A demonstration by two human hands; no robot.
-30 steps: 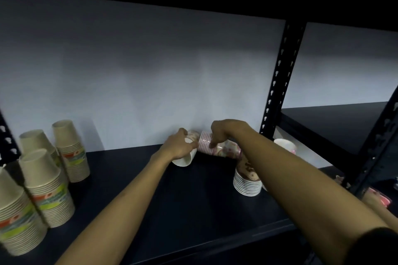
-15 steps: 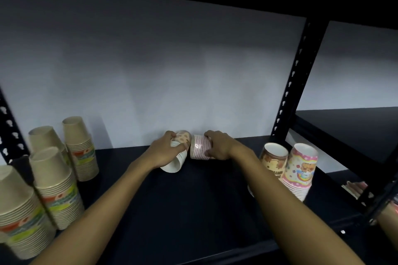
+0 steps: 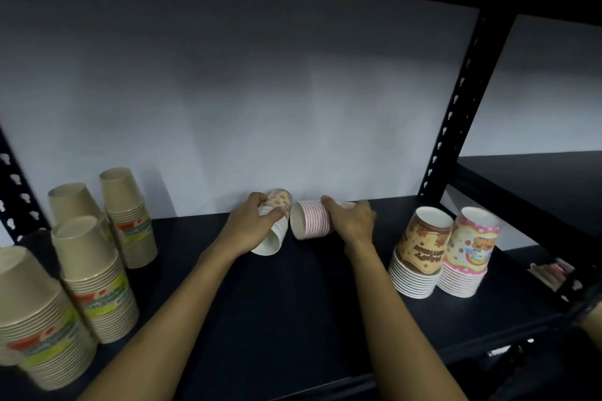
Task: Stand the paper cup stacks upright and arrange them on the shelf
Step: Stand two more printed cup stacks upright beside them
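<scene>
Two paper cup stacks lie on their sides at the back of the dark shelf (image 3: 293,303), near the white wall. My left hand (image 3: 252,224) grips the white stack with the orange print (image 3: 275,221), whose open end faces me. My right hand (image 3: 353,219) grips the pink-striped stack (image 3: 309,219), whose open end points left. The two stacks are close together, with a small gap between them. At the right stand two upside-down stacks: a brown printed one (image 3: 422,254) and a pink rainbow one (image 3: 469,252).
Several upside-down brown cup stacks (image 3: 94,277) stand at the shelf's left end. A black perforated upright (image 3: 456,107) rises at the back right, with another shelf bay (image 3: 537,179) beyond it. Some pinkish items (image 3: 550,270) lie at the far right edge.
The view has swung left. My right hand has drawn the pink-striped stack leftward, away from the two standing stacks, and now holds it next to the stack in my left hand.
</scene>
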